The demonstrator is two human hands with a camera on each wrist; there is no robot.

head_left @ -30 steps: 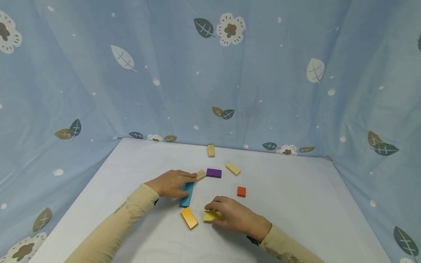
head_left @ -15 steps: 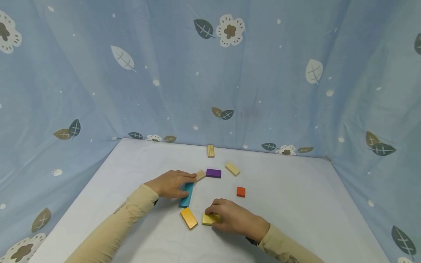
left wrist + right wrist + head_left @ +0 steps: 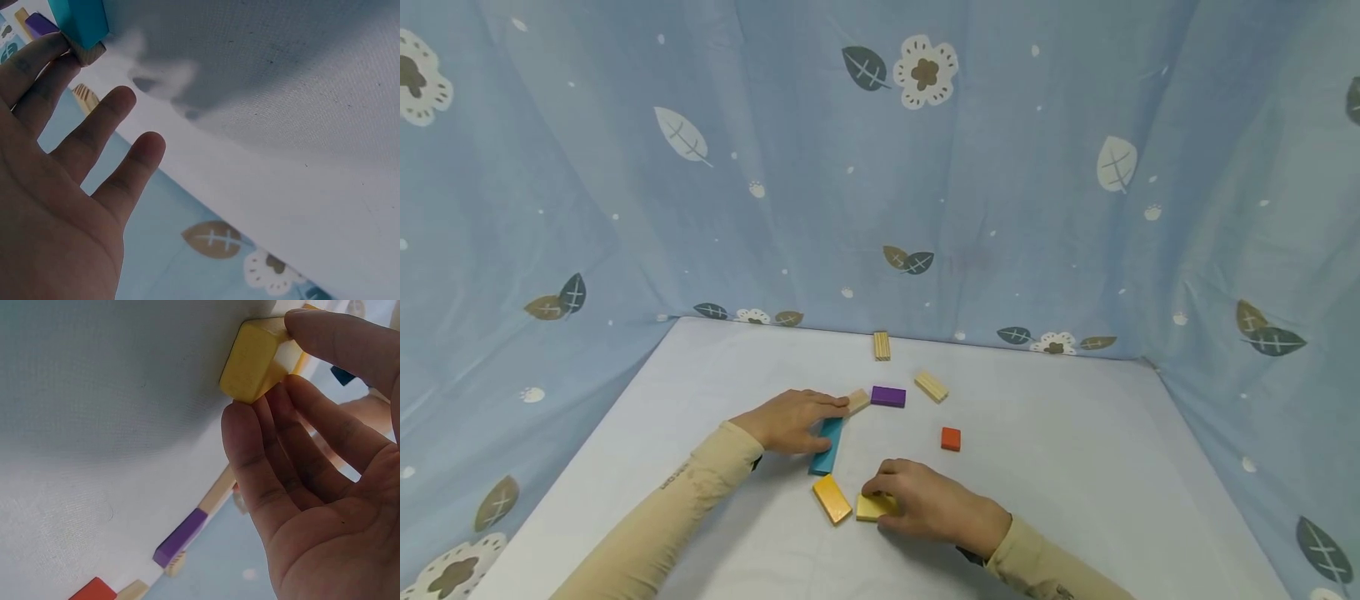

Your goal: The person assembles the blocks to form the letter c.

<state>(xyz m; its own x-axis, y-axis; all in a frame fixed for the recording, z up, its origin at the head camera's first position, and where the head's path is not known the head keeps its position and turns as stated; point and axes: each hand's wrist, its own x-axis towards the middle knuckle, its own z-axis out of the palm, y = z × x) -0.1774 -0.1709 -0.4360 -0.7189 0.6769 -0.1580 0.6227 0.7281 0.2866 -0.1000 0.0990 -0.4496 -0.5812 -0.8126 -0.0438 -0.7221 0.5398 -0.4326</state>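
Observation:
In the head view my left hand (image 3: 790,422) rests over a blue block (image 3: 825,455) and touches a plain wooden block (image 3: 858,402) with its fingertips. The left wrist view shows these fingers extended, two tips against the wooden block (image 3: 89,54). My right hand (image 3: 931,502) pinches a yellow block (image 3: 871,508) between thumb and fingers; its near face shows in the right wrist view (image 3: 250,359). Between the hands lies an orange-yellow block (image 3: 832,500), just left of the yellow one. A purple block (image 3: 888,397) meets the far end of the wooden block.
Right of the purple block lie a red block (image 3: 951,439) and a pale grooved wooden block (image 3: 932,387). Another grooved block (image 3: 882,346) is at the back of the white tabletop (image 3: 1060,467). Blue patterned cloth (image 3: 1000,167) surrounds the far side and both sides.
My right hand has slid the yellow block a little left and nearer to me, closer to the orange-yellow block. The left hand has stayed in place.

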